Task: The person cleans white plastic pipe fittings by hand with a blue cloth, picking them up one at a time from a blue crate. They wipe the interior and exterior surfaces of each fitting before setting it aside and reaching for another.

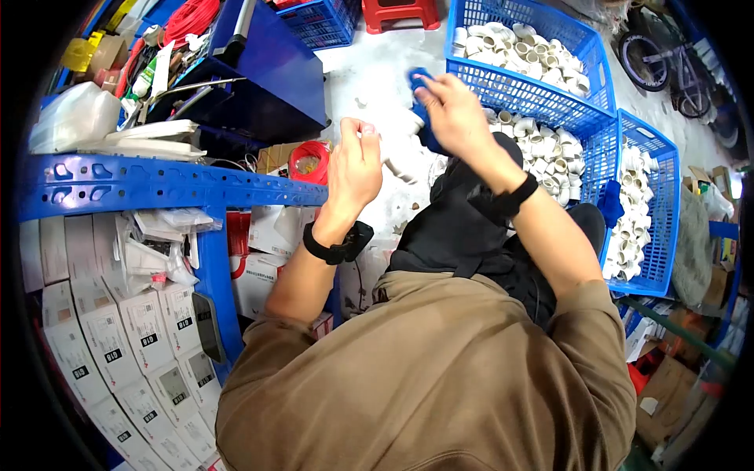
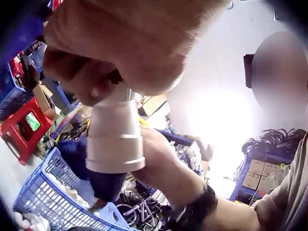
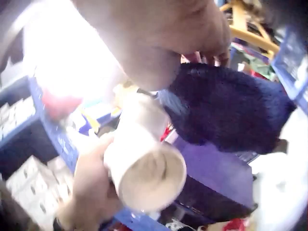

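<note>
My left hand [image 1: 355,166] grips a white plastic pipe fitting [image 2: 114,137] by its narrower end, fingers curled round it. The fitting's wide round mouth faces the camera in the right wrist view. My right hand [image 1: 455,118] holds a dark blue fuzzy cloth [image 3: 226,108], bunched in the fingers. In the head view the cloth hangs just to the right of the left hand, above my lap. The left wrist view has the cloth close behind the fitting.
Blue crates [image 1: 534,86] heaped with white pipe fittings [image 1: 542,153] stand ahead and to the right. A blue metal shelf beam [image 1: 157,188] runs along the left, above stacked white boxes [image 1: 118,337]. A red stool [image 1: 400,14] stands at the back.
</note>
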Demonstrator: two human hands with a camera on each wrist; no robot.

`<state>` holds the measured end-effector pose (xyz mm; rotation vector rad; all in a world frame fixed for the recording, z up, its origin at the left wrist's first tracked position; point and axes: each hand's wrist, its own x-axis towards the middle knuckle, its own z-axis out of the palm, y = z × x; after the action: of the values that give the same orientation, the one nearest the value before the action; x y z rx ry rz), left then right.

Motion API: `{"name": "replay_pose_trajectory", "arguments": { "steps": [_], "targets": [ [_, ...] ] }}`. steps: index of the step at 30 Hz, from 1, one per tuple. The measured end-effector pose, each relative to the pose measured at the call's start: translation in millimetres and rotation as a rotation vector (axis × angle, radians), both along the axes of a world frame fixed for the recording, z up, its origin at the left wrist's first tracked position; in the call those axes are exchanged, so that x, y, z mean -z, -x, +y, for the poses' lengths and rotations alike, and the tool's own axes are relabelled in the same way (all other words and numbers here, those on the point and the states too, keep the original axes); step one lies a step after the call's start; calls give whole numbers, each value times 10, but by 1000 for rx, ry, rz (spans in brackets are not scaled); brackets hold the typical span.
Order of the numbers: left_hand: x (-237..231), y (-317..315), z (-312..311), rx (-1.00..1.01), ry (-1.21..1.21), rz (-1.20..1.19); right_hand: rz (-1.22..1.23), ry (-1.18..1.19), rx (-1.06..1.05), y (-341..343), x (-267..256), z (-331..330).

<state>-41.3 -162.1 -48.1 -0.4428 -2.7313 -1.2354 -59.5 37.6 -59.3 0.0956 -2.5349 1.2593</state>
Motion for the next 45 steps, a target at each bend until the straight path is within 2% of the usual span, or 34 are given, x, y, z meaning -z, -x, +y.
{"name": "replay_pose_trajectory", "arguments": {
  "steps": [1, 2, 3, 4, 5, 6, 7, 8, 10, 12, 13, 14, 15, 16, 18, 19, 20, 21, 22, 24, 25, 26, 28, 30, 32, 34, 38, 45],
  "targets": [
    [5, -33, -26, -7, 0, -1, 189, 17, 1, 51, 18, 21],
    [5, -37, -39, -33, 110, 2, 193, 18, 0, 50, 57, 0],
    [11, -30, -60, -64, 218, 3, 424, -88, -134, -23, -31, -75],
    [60, -18, -110, -73, 219, 1, 650, -191, -271, -130, -116, -163],
    [141, 3, -165, -74, 163, 31, 581, -263, -464, -239, -188, -232],
    [125, 32, -182, -75, 105, 68, 503, -374, -406, -368, -208, -328],
    [102, 32, -210, -97, 124, 15, 476, -395, -391, -309, -176, -307],
    [83, 23, -220, -49, 48, 79, 443, -413, -380, -249, -114, -283],
    [140, 1, -239, -43, -61, 239, 137, -304, -370, -103, 82, -285],
    [196, 17, -239, -90, -11, 188, -120, -155, -602, 63, 284, -278],
    [242, 81, -243, -135, 34, 144, -281, 117, -651, 0, 383, -382],
    [1115, 292, -474, -144, -295, -151, -466, 394, -706, -194, 475, -553],
    [1073, -47, -652, -113, -743, -693, -606, 610, -748, -368, 491, -715],
    [960, -175, -637, 11, -1197, -1192, -523, 228, -684, -472, 323, -723],
    [1607, 149, -984, 86, -1090, -1049, -103, 254, -606, -411, 247, -546],
    [1910, 300, -1149, 115, -1037, -976, -24, -17, -589, -215, 274, -286],
    [1676, 93, -1358, 112, -1171, -1352, 14, -267, -609, -137, 321, -36],
    [1276, -332, -1250, -144, -1126, -1511, -298, 132, -533, -263, 195, 71],
    [983, -298, -976, -324, -1063, -1592, -520, 481, -411, -96, 4, 241],
    [1720, -604, -887, 114, -891, -1723, -482, 663, -303, -56, 140, 424],
    [1924, -606, -800, 183, -815, -1486, -473, 599, -272, -48, 167, 565],
    [2103, -501, -819, 191, -812, -1495, -461, 535, -231, -58, 177, 690],
    [2414, -292, -914, -225, -755, -1105, -488, 666, -103, -126, 1, 769],
    [2588, -68, -1217, -336, -680, -1174, -439, 726, -83, -104, 60, 1003],
    [2603, -10, -1350, -428, -642, -1117, -411, 739, -76, -132, -44, 1060],
    [2652, 56, -1425, -394, -508, -1071, -397, 768, -54, -160, -67, 1152],
    [2877, 125, -1273, -416, -423, -1166, -366, 791, -12, -181, -39, 1241],
    [3481, 233, -956, -339, -434, -1207, -345, 698, 84, -243, -176, 1312]
  ]
}}
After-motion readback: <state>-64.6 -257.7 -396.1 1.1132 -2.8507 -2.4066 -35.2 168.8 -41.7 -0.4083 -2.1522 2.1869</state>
